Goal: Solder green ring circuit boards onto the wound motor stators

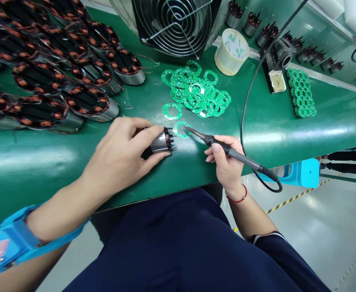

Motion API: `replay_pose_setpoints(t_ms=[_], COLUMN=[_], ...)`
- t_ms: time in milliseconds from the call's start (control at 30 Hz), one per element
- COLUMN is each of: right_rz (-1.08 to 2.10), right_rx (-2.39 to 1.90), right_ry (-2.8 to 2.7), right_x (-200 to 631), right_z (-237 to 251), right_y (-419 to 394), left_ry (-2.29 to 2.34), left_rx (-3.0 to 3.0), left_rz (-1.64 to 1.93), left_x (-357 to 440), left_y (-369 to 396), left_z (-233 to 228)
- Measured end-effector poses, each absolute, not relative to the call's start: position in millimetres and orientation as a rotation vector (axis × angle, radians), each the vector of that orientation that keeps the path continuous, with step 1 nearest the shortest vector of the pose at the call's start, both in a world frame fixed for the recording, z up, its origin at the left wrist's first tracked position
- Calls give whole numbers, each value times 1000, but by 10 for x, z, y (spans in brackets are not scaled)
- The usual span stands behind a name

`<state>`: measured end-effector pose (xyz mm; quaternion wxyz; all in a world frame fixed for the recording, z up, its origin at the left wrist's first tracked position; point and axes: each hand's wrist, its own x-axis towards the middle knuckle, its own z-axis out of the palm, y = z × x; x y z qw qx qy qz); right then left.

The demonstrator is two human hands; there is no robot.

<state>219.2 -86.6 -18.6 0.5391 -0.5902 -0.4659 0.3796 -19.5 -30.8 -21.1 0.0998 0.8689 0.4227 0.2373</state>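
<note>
My left hand [126, 148] grips a small motor stator [163, 140] lying on its side on the green bench [28, 162], its black pins pointing right. My right hand [225, 160] holds a soldering iron [226, 151] like a pen. The iron's tip rests on a single green ring-shaped circuit board [181, 129] lying just right of the stator. A second loose ring board [172, 111] lies a little farther back.
A heap of green ring boards [196, 91] sits behind the work spot. Several wound copper stators [62, 73] fill the left. A fan [174, 24], a tape roll [231, 50], an iron stand [277, 61] and stacked boards [302, 92] stand at the back right.
</note>
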Motion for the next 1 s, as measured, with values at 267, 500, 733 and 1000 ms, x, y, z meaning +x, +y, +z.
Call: replay_pose_setpoints(t_ms=[267, 500, 733, 1000], right_rz=[952, 939, 944, 1014], right_rx=[-1415, -1518, -1249, -1171], right_ry=[-1421, -1485, -1210, -1604], right_x=[2220, 2036, 1781, 1871], right_z=[-165, -190, -197, -165], right_y=[-888, -744, -677, -601], left_ry=[1315, 1534, 1261, 1293], left_rx=[2463, 1736, 1702, 2106], left_rz=[648, 645, 614, 502], left_x=[-174, -154, -201, -152], left_y=[-271, -359, -369, -323], left_z=[-147, -9, -107, -175])
